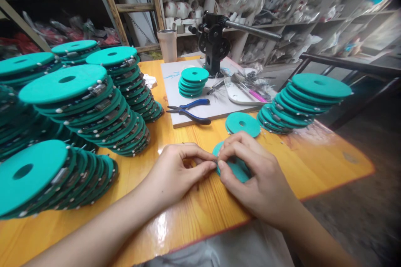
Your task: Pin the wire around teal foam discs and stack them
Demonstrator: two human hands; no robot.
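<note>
A teal disc (238, 170) with a centre hole lies on the orange wooden table (326, 158) near its front edge. My right hand (253, 175) rests over the disc and grips its left rim. My left hand (175, 171) pinches a small metal piece at that same rim, fingertips meeting those of the right hand. Most of the disc is hidden under my right hand. Another single teal disc (242, 124) lies flat just behind.
Tall leaning stacks of teal discs (84, 104) fill the table's left side; another stack (300, 102) stands at right. A white board (178, 87) holds blue pliers (189, 110), a small disc stack (192, 81), a tray of tools (247, 89) and a black hand press (214, 44). Shelves stand behind.
</note>
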